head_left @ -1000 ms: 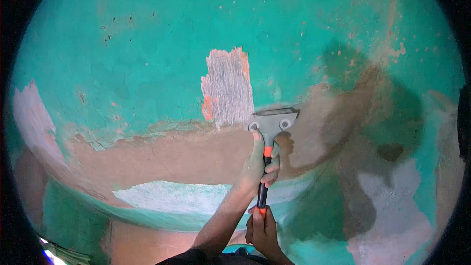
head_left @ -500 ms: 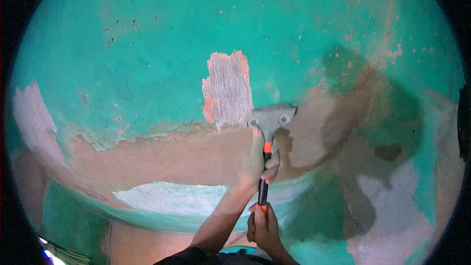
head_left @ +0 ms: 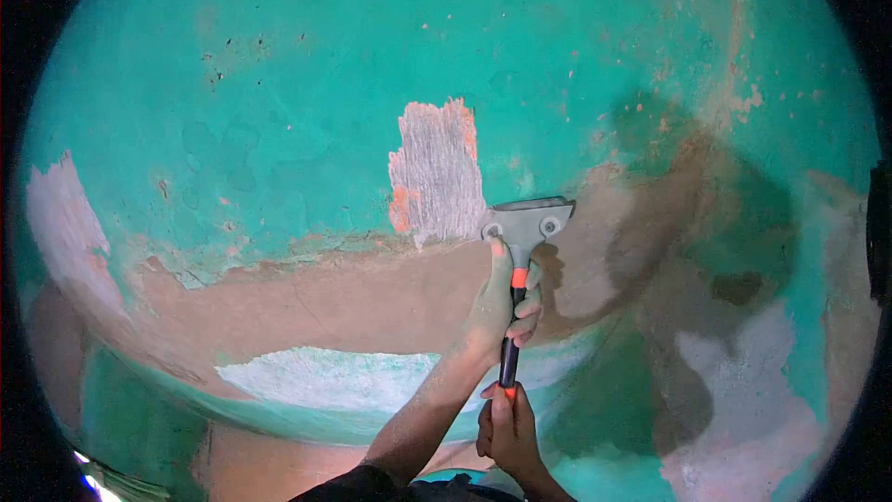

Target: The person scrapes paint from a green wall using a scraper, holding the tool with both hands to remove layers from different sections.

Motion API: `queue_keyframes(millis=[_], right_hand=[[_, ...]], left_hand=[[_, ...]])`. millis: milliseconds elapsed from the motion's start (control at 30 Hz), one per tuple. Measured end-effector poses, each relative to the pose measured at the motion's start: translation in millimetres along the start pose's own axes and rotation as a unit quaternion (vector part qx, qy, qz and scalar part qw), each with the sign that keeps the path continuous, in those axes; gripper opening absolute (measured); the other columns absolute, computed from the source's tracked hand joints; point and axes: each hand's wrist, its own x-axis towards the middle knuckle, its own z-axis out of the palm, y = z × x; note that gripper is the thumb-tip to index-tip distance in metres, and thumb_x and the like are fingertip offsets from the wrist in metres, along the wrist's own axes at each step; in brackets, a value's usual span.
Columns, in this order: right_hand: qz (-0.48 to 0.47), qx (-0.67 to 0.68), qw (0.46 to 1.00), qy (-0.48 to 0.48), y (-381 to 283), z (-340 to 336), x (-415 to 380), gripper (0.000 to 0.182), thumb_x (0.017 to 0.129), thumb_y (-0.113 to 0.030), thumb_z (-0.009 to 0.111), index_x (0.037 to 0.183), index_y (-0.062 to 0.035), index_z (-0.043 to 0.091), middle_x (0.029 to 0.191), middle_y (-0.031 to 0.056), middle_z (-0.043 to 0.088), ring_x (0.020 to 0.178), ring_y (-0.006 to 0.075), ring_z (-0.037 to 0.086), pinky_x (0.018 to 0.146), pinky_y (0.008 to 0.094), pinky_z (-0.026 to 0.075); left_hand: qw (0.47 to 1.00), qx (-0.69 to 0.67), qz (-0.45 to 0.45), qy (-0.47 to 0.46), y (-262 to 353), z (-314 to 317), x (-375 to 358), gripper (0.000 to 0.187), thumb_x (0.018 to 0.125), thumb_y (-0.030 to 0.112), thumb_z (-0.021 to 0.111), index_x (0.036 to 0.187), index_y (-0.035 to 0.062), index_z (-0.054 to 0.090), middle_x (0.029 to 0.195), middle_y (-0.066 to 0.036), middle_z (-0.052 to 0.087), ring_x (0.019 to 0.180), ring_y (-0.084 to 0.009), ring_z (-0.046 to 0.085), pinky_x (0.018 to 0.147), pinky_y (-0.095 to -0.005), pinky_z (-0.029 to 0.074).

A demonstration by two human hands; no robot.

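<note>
A wide-bladed scraper with a grey head and a black handle banded in orange is held upright against the green painted wall. My left hand is closed round the upper handle, its thumb stretched up onto the head by the left screw. Lower down, my right hand grips the orange-banded end of the handle. The blade edge lies along the border of green paint and brown bare plaster, just right of a scraped pale grey patch. White dust coats my left hand and forearm.
A brown plaster band crosses the wall under the green paint, with a whitish stripped strip beneath it. Another pale patch shows at far left. A dark shadow falls over the right side. Flaking paint edges and small chips mark the surface.
The scraper and both hands have shifted slightly to the right along the wall. The blade's tilt against the wall has changed a little. Both hands keep their grip.
</note>
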Motion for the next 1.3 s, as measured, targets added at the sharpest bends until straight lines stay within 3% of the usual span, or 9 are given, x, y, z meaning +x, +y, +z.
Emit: queue_keyframes(millis=[300,400,533,633,733,967,1100,1200,1300], right_hand=[[-0.031,0.003,0.999,-0.021,6,-4,8,0.028,0.102,-0.032,0.039,0.105,-0.0052,0.044,0.057,0.0011,0.041,0.038,0.0096,0.037,0.036,0.0262,0.034],[0.034,0.045,0.998,-0.030,8,-6,2,0.024,0.101,-0.029,0.041,0.105,-0.0048,0.045,0.060,-0.0006,0.042,0.041,0.0078,0.040,0.038,0.0246,0.035],[-0.001,0.043,0.998,-0.039,0,-9,13,0.027,0.101,-0.032,0.043,0.105,-0.0053,0.046,0.061,0.0001,0.042,0.040,0.0080,0.040,0.038,0.0248,0.035],[0.011,-0.006,1.000,-0.019,0,-5,6,0.030,0.102,-0.035,0.039,0.104,-0.0055,0.044,0.056,0.0005,0.039,0.039,0.0092,0.037,0.037,0.0260,0.035],[0.005,-0.009,1.000,-0.025,-8,-4,11,0.030,0.102,-0.035,0.038,0.104,-0.0051,0.044,0.056,0.0005,0.039,0.038,0.0093,0.036,0.037,0.0262,0.035],[0.007,-0.015,1.000,-0.015,-3,0,2,0.031,0.102,-0.036,0.038,0.102,-0.0053,0.043,0.056,0.0002,0.038,0.038,0.0092,0.033,0.037,0.0266,0.034],[-0.015,0.001,1.000,-0.017,-16,0,14,0.034,0.101,-0.040,0.041,0.102,-0.0056,0.042,0.055,0.0001,0.037,0.038,0.0091,0.033,0.036,0.0263,0.033],[0.051,0.024,0.998,-0.014,-3,0,0,0.032,0.101,-0.037,0.039,0.103,-0.0056,0.042,0.055,0.0001,0.036,0.037,0.0093,0.033,0.036,0.0263,0.033],[-0.013,-0.001,1.000,-0.020,-2,0,7,0.031,0.101,-0.037,0.039,0.105,-0.0061,0.042,0.055,0.0003,0.036,0.037,0.0098,0.032,0.036,0.0263,0.032]], left_hand=[[1.000,0.001,0.015,0.022,-3,-1,2,0.063,0.090,0.072,0.020,0.078,0.0143,0.041,0.050,0.006,0.029,0.031,-0.0059,0.024,0.029,-0.0210,0.024],[0.999,0.018,0.029,0.028,-3,-1,3,0.063,0.090,0.072,0.021,0.079,0.0143,0.041,0.050,0.006,0.029,0.031,-0.0061,0.024,0.029,-0.0213,0.024],[0.997,0.038,0.067,0.033,6,7,4,0.063,0.090,0.072,0.021,0.079,0.0143,0.041,0.051,0.005,0.029,0.031,-0.0063,0.024,0.029,-0.0216,0.023],[0.998,0.022,0.022,0.051,2,6,-1,0.061,0.091,0.071,0.020,0.079,0.0142,0.041,0.051,0.005,0.029,0.031,-0.0062,0.024,0.029,-0.0212,0.023],[0.998,0.014,0.054,0.032,9,11,4,0.063,0.090,0.072,0.020,0.078,0.0146,0.041,0.050,0.005,0.029,0.031,-0.0064,0.023,0.029,-0.0213,0.023],[1.000,-0.021,0.001,0.023,7,9,-5,0.061,0.090,0.071,0.023,0.078,0.0146,0.042,0.052,0.004,0.033,0.031,-0.0061,0.026,0.029,-0.0202,0.024],[0.999,-0.015,0.040,0.006,17,14,7,0.063,0.089,0.074,0.022,0.077,0.0150,0.042,0.050,0.005,0.031,0.030,-0.0059,0.024,0.028,-0.0214,0.024],[1.000,-0.026,0.008,0.011,2,2,-1,0.061,0.091,0.071,0.022,0.078,0.0146,0.041,0.050,0.005,0.032,0.030,-0.0057,0.025,0.028,-0.0211,0.025],[1.000,-0.029,0.003,0.008,5,4,2,0.061,0.091,0.070,0.021,0.078,0.0144,0.041,0.050,0.005,0.031,0.030,-0.0058,0.025,0.028,-0.0210,0.025]])
